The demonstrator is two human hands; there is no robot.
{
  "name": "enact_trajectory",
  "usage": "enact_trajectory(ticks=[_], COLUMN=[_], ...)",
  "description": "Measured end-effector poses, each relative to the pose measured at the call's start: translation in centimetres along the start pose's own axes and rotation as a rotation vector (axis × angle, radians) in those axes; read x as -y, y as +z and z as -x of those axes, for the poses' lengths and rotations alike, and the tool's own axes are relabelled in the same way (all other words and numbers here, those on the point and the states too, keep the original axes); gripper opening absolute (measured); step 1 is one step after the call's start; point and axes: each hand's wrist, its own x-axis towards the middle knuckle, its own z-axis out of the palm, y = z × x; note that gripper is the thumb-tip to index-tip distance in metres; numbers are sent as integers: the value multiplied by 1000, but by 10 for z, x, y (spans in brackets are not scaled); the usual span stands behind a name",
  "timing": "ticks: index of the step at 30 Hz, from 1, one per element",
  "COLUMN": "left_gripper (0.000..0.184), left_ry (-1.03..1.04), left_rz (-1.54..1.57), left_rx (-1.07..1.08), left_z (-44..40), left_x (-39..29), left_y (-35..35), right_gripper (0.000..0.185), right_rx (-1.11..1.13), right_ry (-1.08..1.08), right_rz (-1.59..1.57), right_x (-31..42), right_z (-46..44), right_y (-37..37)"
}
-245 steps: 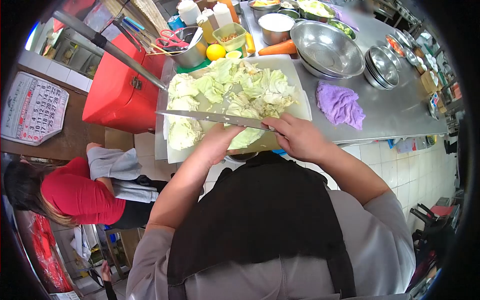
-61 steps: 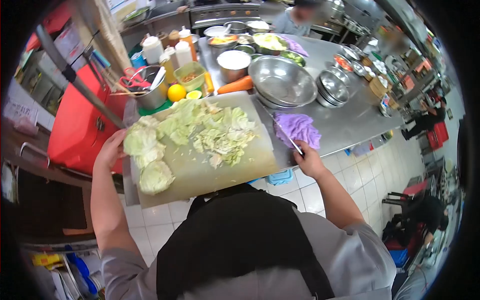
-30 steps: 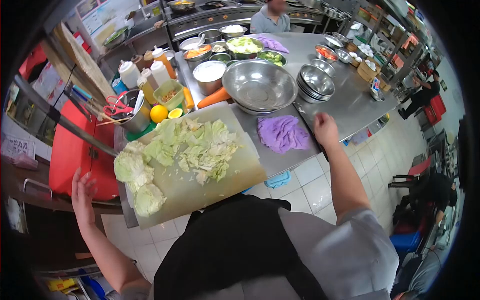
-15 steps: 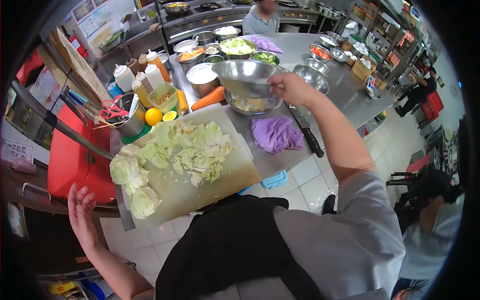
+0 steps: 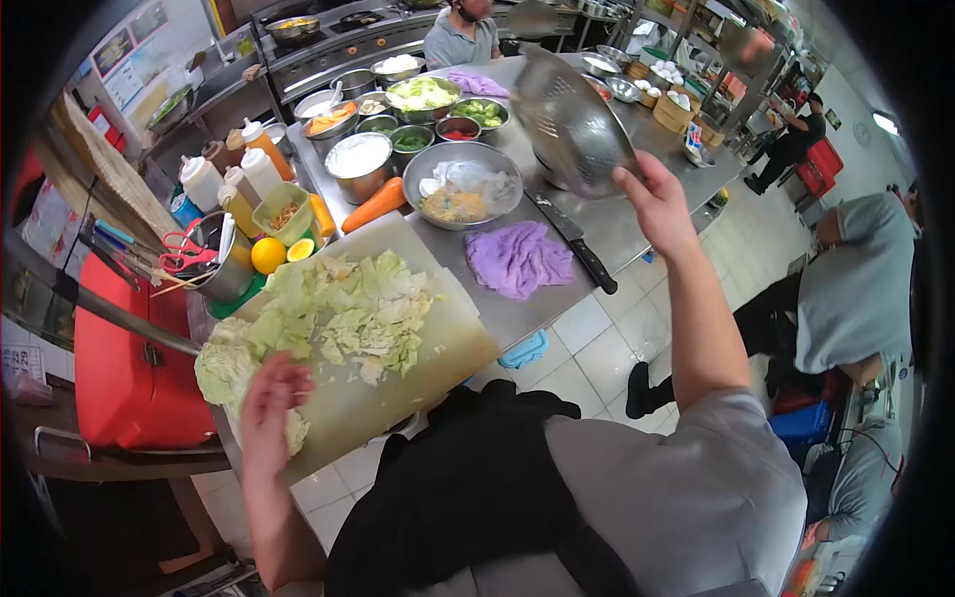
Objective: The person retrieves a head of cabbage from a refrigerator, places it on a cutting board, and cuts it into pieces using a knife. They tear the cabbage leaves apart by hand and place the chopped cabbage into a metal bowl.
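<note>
My right hand (image 5: 657, 204) grips the rim of a metal colander (image 5: 575, 129), holding it raised and tilted above the steel table. Left of it sits a metal bowl (image 5: 433, 169) with yellowish and white contents. My left hand (image 5: 274, 403), somewhat blurred, hovers empty with fingers apart over the left side of the cutting board (image 5: 398, 368). Under and behind that hand are cabbage pieces (image 5: 224, 368), partly hidden. Torn cabbage leaves (image 5: 383, 313) are spread on the board. A purple cloth (image 5: 519, 259) and a knife (image 5: 577, 244) lie to the board's right.
A carrot (image 5: 373, 204) lies beside a bowl of white contents (image 5: 358, 164). Sauce bottles (image 5: 202, 181), an orange (image 5: 269, 255) and a holder with red scissors (image 5: 187, 247) stand at left. One person (image 5: 460, 35) is across the table; others (image 5: 860, 279) are at right.
My right hand has moved right, lifting the colander away from over the bowl and tipping it steeply. My left hand has come right, over the board. The view has shifted.
</note>
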Motion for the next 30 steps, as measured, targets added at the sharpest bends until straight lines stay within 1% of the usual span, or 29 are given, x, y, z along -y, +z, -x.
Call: enact_trajectory(ticks=[2,4,5,6,9,10,12,13,14,16,18,19,22,23,24,28,30], left_gripper=[50,52,55,58,65,67,86,86,86,78,71,65,47,42,38,39,39], left_ry=[-48,-98,-152,-207,-353,-412,-509,-554,-590,-667,-747,-738,-668,-647,-626,-544,-489], left_rz=[46,64,73,82,125,148,206,265,328,382,396,417,435,409,383,475,507], left_rx=[126,210,210,207,144,97,-16,-43,-66,-134,-168,-180,-170,-255,-332,-282,-271], left_z=[-18,-35,-45,-57,-100,-113,-157,-179,-198,-224,-247,-257,-280,-277,-270,-238,-216], left_x=[8,7,10,15,20,22,29,36,41,40,43,48,81,73,59,23,0], left_y=[41,86,109,132,202,222,248,255,260,273,284,287,287,294,301,291,273], right_gripper=[23,21,21,23,18,18,19,19,19,20,25,28,41,44,41,30,26], right_rx=[-53,-125,-159,-131,-272,-255,-231,-216,-152,-46,74,142,63,11,-7,-111,-4], right_ry=[-113,-47,-17,76,30,28,-8,-37,-54,-98,-79,-73,-273,-318,-315,-296,-233], right_rz=[144,195,216,270,377,535,666,731,767,847,825,807,710,699,651,424,286], right_x=[-21,-54,-72,-89,-151,-160,-187,-199,-209,-225,-228,-225,-209,-208,-203,-189,-186], right_z=[14,25,27,30,40,42,41,38,33,20,9,6,3,3,2,0,-3], right_y=[-36,-62,-74,-87,-104,-109,-116,-121,-125,-135,-142,-140,-135,-137,-141,-144,-132])
